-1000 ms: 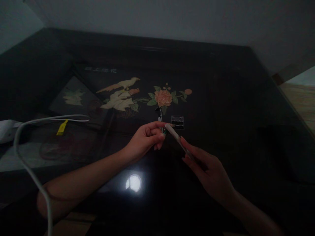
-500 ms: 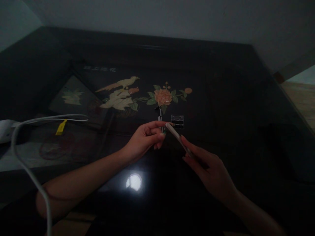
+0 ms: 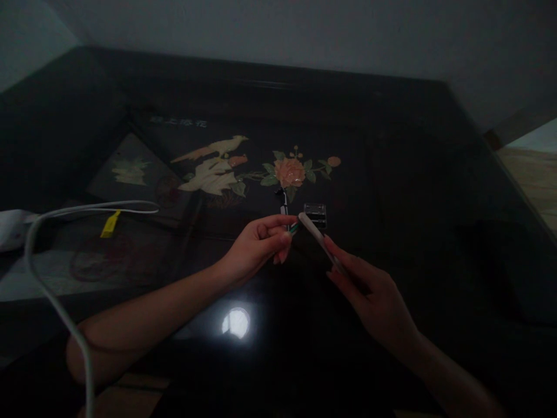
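Head view, dim room. Left hand (image 3: 256, 247) is pinching a small bundle of thin coloured wires, green and pale (image 3: 294, 227), between thumb and fingertips, fingers curled tight on it; the wire ends are poking out to the right past the thumb. Right hand (image 3: 369, 293) is gripping a slim pale stick-like tool (image 3: 319, 241), fingers closed along its lower half, index finger lying along the shaft. Tool's long axis is running diagonally, from the right hand up and left, with its tip sitting just beside the wire ends, close to touching; I can't tell whether there is contact. So the wires are lying left of the tool tip, and the left hand is the nearer one to them. Just beyond the tip, a small clear plastic box-shaped part with dark inserts (image 3: 314, 213) is resting on the dark glossy lacquered tabletop (image 3: 413, 174). A short thin dark lead (image 3: 284, 203) is lying just left of it. A bird-and-flower inlay (image 3: 243, 168) is showing on the tabletop, with a line of pale characters above it, too blurred to read. At far left, a white cable (image 3: 52, 296) is looping past a yellow tag (image 3: 109, 224); nothing legible on it.
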A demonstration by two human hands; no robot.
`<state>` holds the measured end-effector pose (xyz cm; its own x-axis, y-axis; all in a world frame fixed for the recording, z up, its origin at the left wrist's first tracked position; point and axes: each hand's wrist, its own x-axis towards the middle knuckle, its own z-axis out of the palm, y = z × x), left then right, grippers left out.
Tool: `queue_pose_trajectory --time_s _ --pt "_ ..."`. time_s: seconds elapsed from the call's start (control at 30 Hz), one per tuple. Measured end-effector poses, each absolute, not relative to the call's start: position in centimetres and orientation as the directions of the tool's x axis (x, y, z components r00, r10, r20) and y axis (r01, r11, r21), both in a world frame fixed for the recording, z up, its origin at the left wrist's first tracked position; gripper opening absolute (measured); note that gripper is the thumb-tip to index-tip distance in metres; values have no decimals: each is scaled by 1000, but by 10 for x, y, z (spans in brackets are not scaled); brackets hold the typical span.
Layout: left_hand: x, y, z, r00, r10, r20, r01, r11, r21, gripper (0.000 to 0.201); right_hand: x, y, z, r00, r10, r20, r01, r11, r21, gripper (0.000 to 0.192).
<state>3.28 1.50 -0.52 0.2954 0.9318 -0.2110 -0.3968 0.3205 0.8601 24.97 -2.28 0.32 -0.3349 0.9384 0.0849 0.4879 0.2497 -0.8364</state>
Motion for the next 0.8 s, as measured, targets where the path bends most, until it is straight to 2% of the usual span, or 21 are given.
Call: queue_pose_trajectory --time_s 0.37,0.8 --pt "34 16 -3 313 920 -234 -402 352 845 54 244 -32 7 -392 916 84 412 256 -874 50" --pt "34 15 -7 294 931 -215 -384 321 866 57 250 -21 0 -330 941 80 439 228 -869 51"
